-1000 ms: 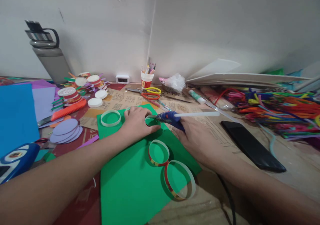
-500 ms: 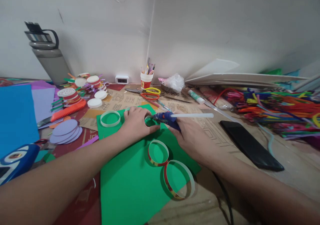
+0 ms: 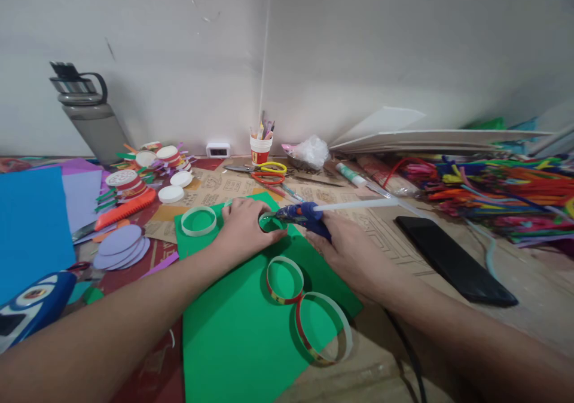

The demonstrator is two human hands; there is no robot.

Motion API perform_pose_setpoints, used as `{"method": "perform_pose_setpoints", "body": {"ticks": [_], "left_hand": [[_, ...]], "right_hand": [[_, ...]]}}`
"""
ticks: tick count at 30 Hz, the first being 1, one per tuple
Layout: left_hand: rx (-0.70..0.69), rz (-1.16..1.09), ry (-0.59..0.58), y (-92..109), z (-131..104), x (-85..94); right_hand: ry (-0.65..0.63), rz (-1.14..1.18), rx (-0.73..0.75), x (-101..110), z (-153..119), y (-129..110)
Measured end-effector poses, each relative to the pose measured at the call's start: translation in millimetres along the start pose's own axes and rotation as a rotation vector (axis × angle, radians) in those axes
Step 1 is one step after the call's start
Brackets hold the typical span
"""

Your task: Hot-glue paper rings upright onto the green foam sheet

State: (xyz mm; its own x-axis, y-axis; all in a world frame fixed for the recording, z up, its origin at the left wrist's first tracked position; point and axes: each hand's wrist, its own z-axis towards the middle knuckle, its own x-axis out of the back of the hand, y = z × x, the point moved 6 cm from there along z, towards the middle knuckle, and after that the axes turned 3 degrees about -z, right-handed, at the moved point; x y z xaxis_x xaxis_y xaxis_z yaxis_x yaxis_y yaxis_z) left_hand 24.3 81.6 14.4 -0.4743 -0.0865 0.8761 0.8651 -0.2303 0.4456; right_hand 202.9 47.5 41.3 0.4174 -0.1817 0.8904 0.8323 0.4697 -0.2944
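Observation:
My right hand (image 3: 354,250) is wrapped round a blue hot glue gun (image 3: 305,214), with a whitish glue stick (image 3: 354,204) poking out of its back end. The gun's nozzle reaches over a paper-cup ring (image 3: 272,222) on the green sheet (image 3: 233,331). That ring is gripped by my left hand (image 3: 244,226), its thumb at the near side and its fingers hiding the rest. Near my left wrist lies a pale ring (image 3: 198,221). Closer to me, two red-and-white rings, a smaller one (image 3: 286,280) and a larger one (image 3: 323,328), touch side by side on the sheet.
To the left are a blue tape measure (image 3: 40,301), purple discs (image 3: 120,241), an orange cutter (image 3: 125,208) and a bottle (image 3: 96,122). Scissors (image 3: 269,173) and a pencil cup (image 3: 261,150) stand beyond. On the right are a phone (image 3: 452,259) and pipe cleaners (image 3: 515,194).
The glue gun's nozzle has shifted slightly along the held ring's rim, and my right hand has moved a little right. The whole view has tilted slightly, so things sit lower.

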Motion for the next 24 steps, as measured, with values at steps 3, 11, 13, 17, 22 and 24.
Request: {"method": "perform_pose_setpoints", "body": {"ticks": [3,11,13,17,22,24], "left_hand": [[-0.009,0.001,0.008,1,0,1.2],[-0.008,0.016,0.012,1,0,3.0],[-0.007,0.014,0.010,1,0,3.5],[0.003,0.034,0.004,2,1,4.1],[0.012,0.041,0.013,2,2,4.8],[0.017,0.041,0.014,1,2,4.8]], "right_hand": [[0.001,0.004,0.015,-4,1,0],[0.000,0.079,-0.007,2,4,0],[-0.025,0.081,-0.023,0,4,1],[-0.035,0.084,-0.017,-7,4,2],[-0.038,0.114,-0.006,-11,5,2],[-0.063,0.138,-0.040,-10,5,4]]}}
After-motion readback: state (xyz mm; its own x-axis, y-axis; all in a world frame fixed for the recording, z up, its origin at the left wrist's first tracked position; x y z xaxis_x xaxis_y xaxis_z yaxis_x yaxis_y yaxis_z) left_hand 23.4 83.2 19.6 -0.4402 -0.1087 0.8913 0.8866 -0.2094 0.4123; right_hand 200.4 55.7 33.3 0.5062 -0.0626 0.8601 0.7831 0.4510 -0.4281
